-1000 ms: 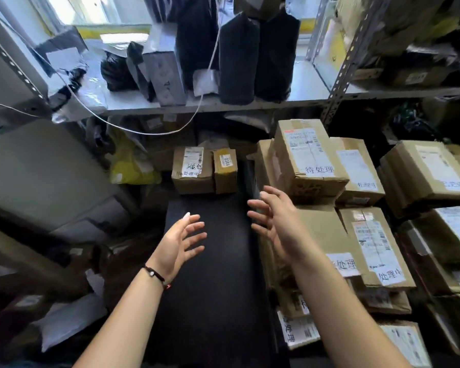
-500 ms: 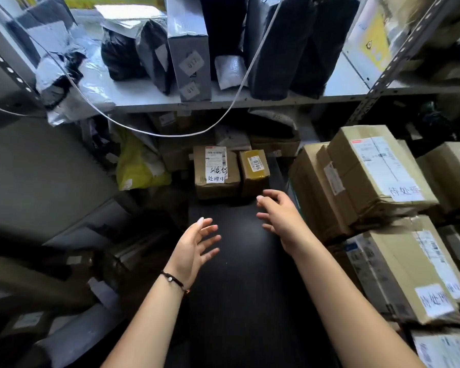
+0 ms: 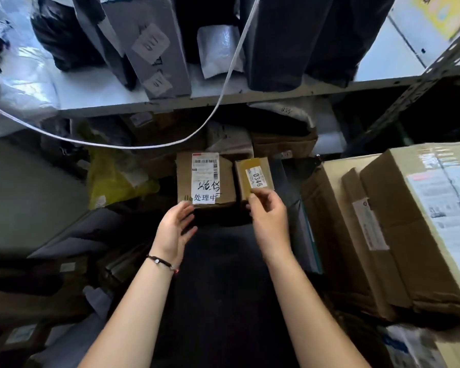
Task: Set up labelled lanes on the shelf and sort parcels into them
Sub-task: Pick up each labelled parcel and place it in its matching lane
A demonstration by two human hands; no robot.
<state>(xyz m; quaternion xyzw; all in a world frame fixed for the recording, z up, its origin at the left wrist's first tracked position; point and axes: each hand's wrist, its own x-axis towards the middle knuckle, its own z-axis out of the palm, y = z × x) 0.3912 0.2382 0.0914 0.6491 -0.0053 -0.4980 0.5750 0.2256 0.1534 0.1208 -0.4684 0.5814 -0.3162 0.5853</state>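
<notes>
A metal shelf [image 3: 223, 99] runs across the scene well beyond the fingers, loaded with black bags [image 3: 290, 43] and a grey box [image 3: 149, 49]. A stack of large cartons [image 3: 409, 235] fills the space out past the right fingers. A black mat [image 3: 218, 288] stretches beneath both forearms up to the fingertips. A yellow bag [image 3: 112, 179] slumps some way out from the left fingers. A white cable [image 3: 218, 96] droops from the upper level and swings away over that same side.

Two parcels stand side by side and touching at the far end of the mat, under the shelf. The labelled box [image 3: 210, 179], with a barcode slip and handwritten characters, sits directly ahead of the left fingers. The small box [image 3: 254, 176], with a sticker reading 0346, sits ahead of the right fingers.

The left hand [image 3: 174, 229] is loosely spread and holds nothing, its fingertips [image 3: 187, 206] just beside the label's lower corner. Whether they touch cannot be told. The right hand [image 3: 268, 221] is curled, thumb and forefinger pinching the small box at its near edge. A thin dark bracelet [image 3: 161, 262] circles the left wrist, behind the fingers.
</notes>
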